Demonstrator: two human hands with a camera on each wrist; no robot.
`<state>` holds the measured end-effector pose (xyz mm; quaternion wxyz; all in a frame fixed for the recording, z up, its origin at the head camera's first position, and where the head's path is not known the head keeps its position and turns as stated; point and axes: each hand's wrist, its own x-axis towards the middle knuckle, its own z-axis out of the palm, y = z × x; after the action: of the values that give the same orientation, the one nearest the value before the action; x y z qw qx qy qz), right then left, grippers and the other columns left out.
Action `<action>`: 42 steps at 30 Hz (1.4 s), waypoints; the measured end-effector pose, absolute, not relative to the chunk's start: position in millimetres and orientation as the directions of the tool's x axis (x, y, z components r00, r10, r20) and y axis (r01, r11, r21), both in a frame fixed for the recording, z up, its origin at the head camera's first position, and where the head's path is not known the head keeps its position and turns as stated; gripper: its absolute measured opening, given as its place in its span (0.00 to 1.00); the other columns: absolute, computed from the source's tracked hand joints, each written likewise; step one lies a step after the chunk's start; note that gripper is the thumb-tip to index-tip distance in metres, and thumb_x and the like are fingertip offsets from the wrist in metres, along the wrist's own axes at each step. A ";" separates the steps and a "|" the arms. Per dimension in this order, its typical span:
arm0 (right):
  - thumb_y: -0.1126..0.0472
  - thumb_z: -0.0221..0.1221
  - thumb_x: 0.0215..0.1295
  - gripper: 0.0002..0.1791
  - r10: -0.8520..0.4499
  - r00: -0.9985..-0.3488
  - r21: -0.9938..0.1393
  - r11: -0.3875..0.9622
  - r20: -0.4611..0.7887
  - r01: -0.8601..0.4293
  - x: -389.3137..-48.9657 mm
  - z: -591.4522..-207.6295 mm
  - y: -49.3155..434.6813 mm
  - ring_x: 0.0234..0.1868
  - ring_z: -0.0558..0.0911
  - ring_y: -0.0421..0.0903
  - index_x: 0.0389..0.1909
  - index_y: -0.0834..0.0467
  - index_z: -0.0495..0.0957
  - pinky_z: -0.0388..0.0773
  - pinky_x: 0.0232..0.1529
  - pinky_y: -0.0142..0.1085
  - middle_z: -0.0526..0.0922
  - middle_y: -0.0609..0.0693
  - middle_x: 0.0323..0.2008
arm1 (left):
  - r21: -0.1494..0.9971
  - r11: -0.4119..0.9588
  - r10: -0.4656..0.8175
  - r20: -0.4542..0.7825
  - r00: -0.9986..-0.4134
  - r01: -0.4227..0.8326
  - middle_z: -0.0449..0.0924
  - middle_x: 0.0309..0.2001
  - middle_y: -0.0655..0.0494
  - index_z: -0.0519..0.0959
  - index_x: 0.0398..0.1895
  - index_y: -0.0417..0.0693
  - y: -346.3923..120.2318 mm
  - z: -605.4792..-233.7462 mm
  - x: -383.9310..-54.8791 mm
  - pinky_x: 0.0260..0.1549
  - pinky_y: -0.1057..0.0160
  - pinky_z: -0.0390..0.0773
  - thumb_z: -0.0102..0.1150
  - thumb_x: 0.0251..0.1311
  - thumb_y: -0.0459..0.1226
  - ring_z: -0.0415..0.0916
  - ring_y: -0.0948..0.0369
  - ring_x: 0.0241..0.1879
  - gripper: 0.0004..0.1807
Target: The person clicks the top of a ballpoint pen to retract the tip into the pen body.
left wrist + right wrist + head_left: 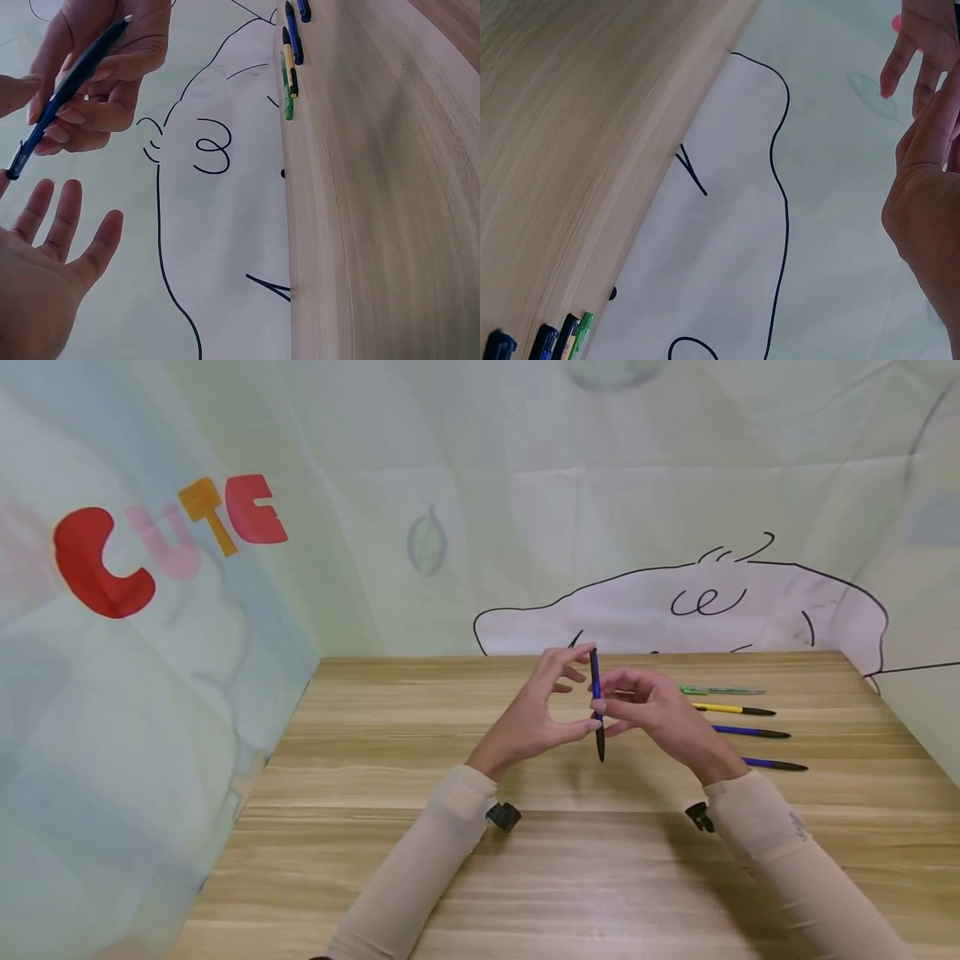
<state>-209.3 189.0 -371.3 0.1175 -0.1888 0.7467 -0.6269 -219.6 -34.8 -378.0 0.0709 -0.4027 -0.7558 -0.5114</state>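
Observation:
A blue ballpoint pen (597, 685) with a black tip is held near upright above the table, tip down. My right hand (660, 714) pinches its barrel between thumb and fingers. My left hand (525, 714) spans the pen, index fingertip at the top end and thumb against the lower barrel. In the left wrist view the left hand (37, 292) has its other fingers spread away from the pen (67, 90), and the right hand's fingers curl behind the barrel. The right wrist view shows the right hand (930, 187) at the edge, with the pen hidden.
On the wooden table (525, 877), right of the hands, a green pen (735, 691), a yellow pen (738, 710) and two blue pens, one farther (750, 732) and one nearer (776, 765), lie in a row. A printed cloth (375, 527) hangs behind the table.

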 end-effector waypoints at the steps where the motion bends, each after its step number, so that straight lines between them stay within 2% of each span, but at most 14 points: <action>1: 0.56 0.65 0.69 0.16 -0.429 -0.901 -0.981 0.137 0.067 -0.138 -209.5 -371.0 188.2 0.45 0.85 0.52 0.51 0.61 0.78 0.87 0.43 0.50 0.80 0.59 0.46 | 0.717 0.156 0.537 0.516 -0.668 0.679 0.62 0.68 0.46 0.55 0.79 0.58 -34.1 -378.5 -220.1 0.61 0.52 0.77 0.75 0.56 0.36 0.71 0.52 0.61 0.51; 6: 0.57 0.65 0.70 0.15 -0.424 -0.902 -0.985 0.100 0.085 -0.140 -209.8 -370.0 184.8 0.47 0.84 0.52 0.52 0.60 0.79 0.87 0.43 0.49 0.79 0.60 0.51 | 0.734 0.156 0.539 0.498 -0.680 0.661 0.61 0.68 0.45 0.52 0.81 0.59 -31.1 -380.1 -221.7 0.61 0.52 0.76 0.75 0.55 0.35 0.70 0.56 0.61 0.54; 9: 0.58 0.64 0.70 0.14 -0.423 -0.901 -0.988 0.073 0.094 -0.137 -209.3 -370.1 183.1 0.46 0.84 0.50 0.52 0.59 0.79 0.87 0.43 0.49 0.80 0.58 0.50 | 0.738 0.147 0.540 0.498 -0.678 0.659 0.60 0.68 0.47 0.51 0.81 0.60 -30.3 -380.3 -222.5 0.61 0.48 0.76 0.75 0.55 0.34 0.70 0.56 0.61 0.55; 15: 0.62 0.63 0.71 0.09 -0.429 -0.894 -0.990 0.002 0.126 -0.141 -207.8 -371.0 180.3 0.43 0.83 0.46 0.49 0.59 0.81 0.88 0.41 0.47 0.82 0.53 0.45 | 0.744 0.142 0.540 0.495 -0.681 0.653 0.60 0.68 0.52 0.51 0.81 0.62 -30.1 -380.3 -222.2 0.61 0.51 0.76 0.76 0.54 0.35 0.70 0.58 0.61 0.55; 18: 0.62 0.63 0.71 0.10 -0.422 -0.898 -0.991 -0.011 0.125 -0.133 -207.0 -371.0 179.1 0.44 0.83 0.46 0.49 0.59 0.81 0.87 0.42 0.47 0.81 0.56 0.47 | 0.749 0.142 0.535 0.492 -0.687 0.647 0.61 0.67 0.53 0.51 0.80 0.63 -29.5 -380.2 -221.2 0.61 0.52 0.76 0.76 0.54 0.35 0.70 0.60 0.61 0.55; 21: 0.62 0.63 0.71 0.10 -0.413 -0.903 -0.992 -0.014 0.117 -0.122 -206.5 -370.5 178.5 0.44 0.82 0.46 0.49 0.59 0.81 0.87 0.42 0.47 0.81 0.56 0.48 | 0.757 0.138 0.531 0.488 -0.692 0.639 0.61 0.67 0.53 0.51 0.80 0.65 -29.0 -380.3 -220.7 0.61 0.47 0.76 0.76 0.54 0.35 0.69 0.60 0.60 0.55; 28: 0.64 0.63 0.70 0.08 -0.409 -0.903 -0.991 -0.060 0.132 -0.117 -205.4 -370.7 179.1 0.43 0.83 0.45 0.48 0.58 0.82 0.88 0.41 0.44 0.82 0.51 0.45 | 0.762 0.137 0.536 0.480 -0.694 0.633 0.62 0.66 0.53 0.51 0.80 0.64 -28.4 -378.2 -219.9 0.61 0.46 0.76 0.76 0.54 0.36 0.70 0.60 0.61 0.55; 33: 0.63 0.63 0.70 0.08 -0.407 -0.905 -0.992 -0.055 0.127 -0.115 -204.7 -370.9 179.3 0.43 0.82 0.45 0.48 0.58 0.81 0.88 0.41 0.44 0.82 0.51 0.45 | 0.765 0.148 0.541 0.468 -0.699 0.627 0.62 0.66 0.53 0.52 0.80 0.64 -28.6 -377.8 -218.6 0.61 0.45 0.75 0.76 0.54 0.36 0.70 0.59 0.61 0.54; 37: 0.63 0.63 0.70 0.09 -0.414 -0.903 -0.994 -0.039 0.113 -0.106 -204.5 -369.8 180.2 0.44 0.83 0.45 0.49 0.58 0.81 0.87 0.42 0.45 0.83 0.51 0.45 | 0.754 0.162 0.543 0.470 -0.696 0.636 0.62 0.66 0.54 0.51 0.80 0.64 -29.6 -378.0 -218.7 0.61 0.47 0.75 0.76 0.54 0.37 0.70 0.60 0.61 0.55; 42: 0.58 0.62 0.72 0.10 -0.416 -0.905 -0.992 0.046 0.090 -0.120 -205.2 -367.0 185.1 0.45 0.84 0.46 0.49 0.57 0.81 0.87 0.43 0.44 0.83 0.50 0.44 | 0.735 0.184 0.544 0.477 -0.690 0.653 0.61 0.68 0.53 0.49 0.81 0.64 -33.2 -377.5 -217.8 0.61 0.53 0.75 0.77 0.54 0.38 0.70 0.58 0.62 0.57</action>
<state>-205.2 185.1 -367.0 0.1112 -0.1874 0.7147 -0.6646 -217.8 -33.2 -377.5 0.0536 -0.3900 -0.7674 -0.5060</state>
